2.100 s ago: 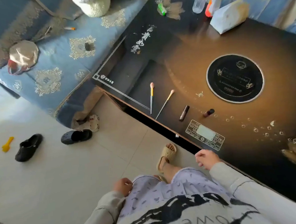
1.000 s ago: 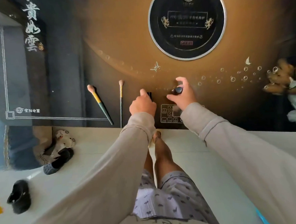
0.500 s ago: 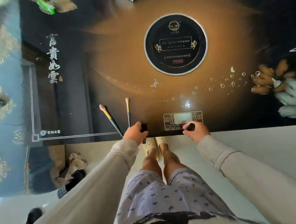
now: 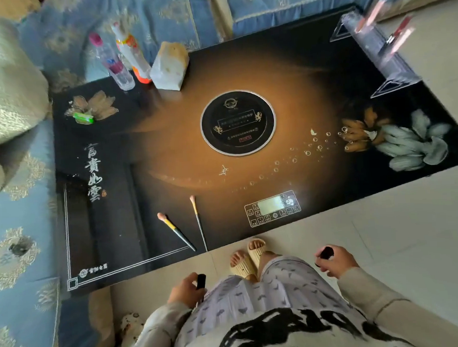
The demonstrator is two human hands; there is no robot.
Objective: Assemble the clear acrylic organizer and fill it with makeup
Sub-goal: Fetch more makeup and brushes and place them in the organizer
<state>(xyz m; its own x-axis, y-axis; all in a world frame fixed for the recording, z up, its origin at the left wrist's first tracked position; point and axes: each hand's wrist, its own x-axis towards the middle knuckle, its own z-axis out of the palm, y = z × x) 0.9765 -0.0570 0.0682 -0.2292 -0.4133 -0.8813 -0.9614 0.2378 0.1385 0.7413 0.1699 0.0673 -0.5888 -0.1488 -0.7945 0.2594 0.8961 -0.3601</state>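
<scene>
Standing just off the near long edge of the dark glass table, both hands low over the floor, short of that edge. Clear acrylic organizer at the far right corner, apparently already put together, with a few pinkish sticks upright in it, too blurred to name. Bottles and a tissue pack bunched at the far left corner, well apart from the work. Two makeup brushes side by side by the front edge, handles toward the body, likely laid out for easy picking. Left hand curled round a dark tube, top end poking above the fingers. Right hand pinching a small dark lipstick-like piece. Probably carrying both to the organizer. Open floor past the table's right end, so a walking route to that corner; too long a reach straight across, by the look of it.
</scene>
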